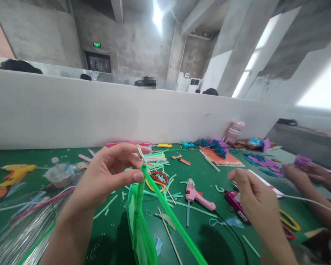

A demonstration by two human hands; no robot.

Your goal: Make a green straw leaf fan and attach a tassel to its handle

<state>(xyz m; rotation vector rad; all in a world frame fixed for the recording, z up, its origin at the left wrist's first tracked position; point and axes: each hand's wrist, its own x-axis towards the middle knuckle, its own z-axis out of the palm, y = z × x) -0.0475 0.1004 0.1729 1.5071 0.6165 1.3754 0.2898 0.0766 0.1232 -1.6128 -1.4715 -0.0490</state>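
Observation:
My left hand (113, 169) is closed, thumb and fingers pinching the top of a green-wrapped stem (140, 191). A small metal ring (140, 152) stands up at the stem's tip. Below hangs a green leaf-like piece (139, 235) of sheer fabric. From the tip a green ribbon (173, 217) slants down and right, out of the frame. My right hand (253, 206) hovers at the right, fingers curled together and slightly blurred; whatever they pinch is hidden. It partly covers a magenta device (235, 206) on the table.
A pink glue gun (198, 197) with a cable lies mid-table. Scissors (158, 180), thin sticks and cut strips lie behind the stem. At left are a yellow glue gun (16, 173), a plastic cup (60, 175) and clear strands. A co-worker's hands (300, 176) hold something purple at right.

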